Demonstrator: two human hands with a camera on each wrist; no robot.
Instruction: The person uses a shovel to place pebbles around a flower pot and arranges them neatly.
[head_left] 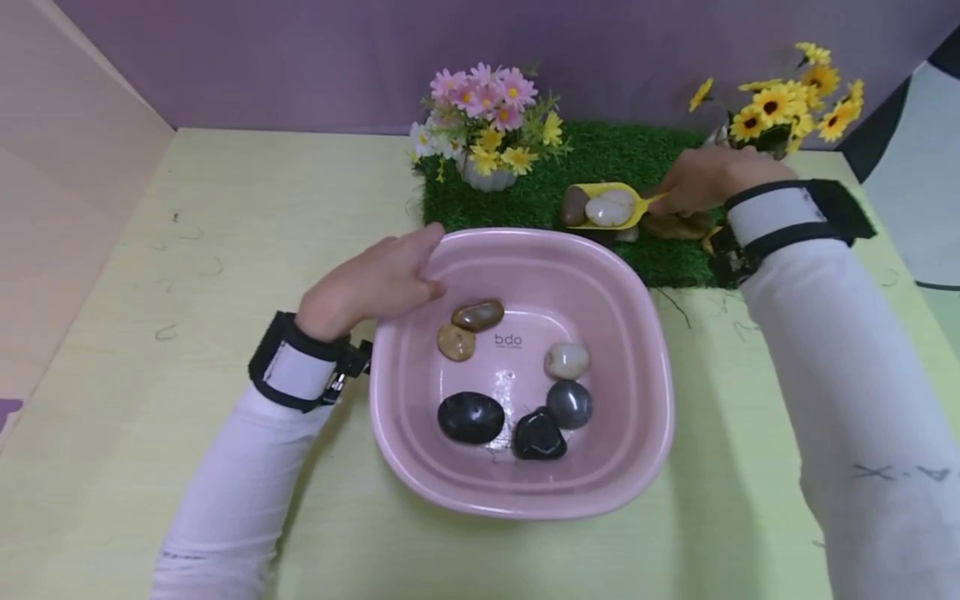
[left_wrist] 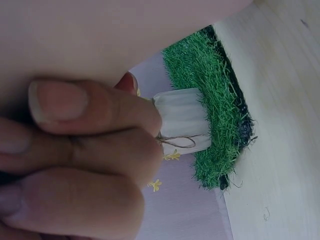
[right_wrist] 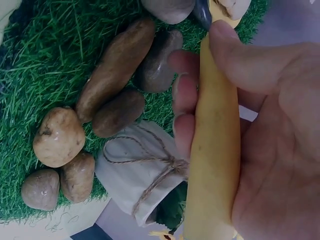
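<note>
basin (head_left: 645, 350): your pink one
scoop (head_left: 600, 193): yellow, carrying your white stone (head_left: 609, 208)
mat (head_left: 600, 158): green
tabletop (head_left: 187, 250): pale yellow

The only clearly readable lettering is "bdo", printed in small grey lowercase letters on the inside bottom of the pink basin (head_left: 637, 333), with a finer line beneath it too small to read. Dark marks resembling "X" and "A" stand on the white sleeve (head_left: 892, 467) of the person's right arm, too blurred to read for certain.
</note>
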